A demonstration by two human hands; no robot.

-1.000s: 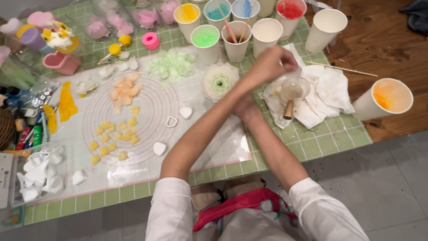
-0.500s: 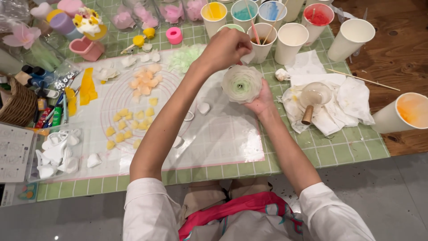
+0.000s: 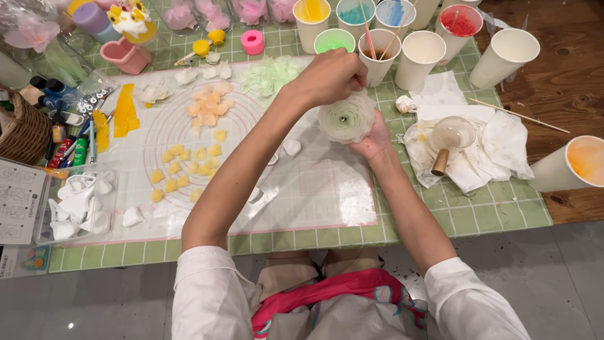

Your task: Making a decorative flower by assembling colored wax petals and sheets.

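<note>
The right hand (image 3: 376,140) is seen cupped under a layered flower (image 3: 346,118), its fingers curled up around the underside so that the bloom is carried in the palm. The left hand (image 3: 330,77) is closed into a loose fist just above the flower's upper edge, fingertips pinched together at the outermost petal; whether a loose petal is pinched there cannot be told. The flower is held above the tabletop (image 3: 478,217), between the two hands, and is built of many thin, ruffled petals, white at the rim and pale green toward a small dark centre.

Beneath the forearms a clear round-marked mat (image 3: 314,189) is spread. Left of the hands, small yellow petals (image 3: 182,170) and peach petals (image 3: 211,107) are laid on it. Just right of the right hand, a crumpled white cloth (image 3: 497,145) is spread, with a clear ball tool with a wooden handle (image 3: 448,141) resting on it. Beyond the left hand, a heap of pale green petals (image 3: 267,74) is seen, and behind the fist a row of white paper cups (image 3: 421,56) of coloured paint is lined up.
</note>
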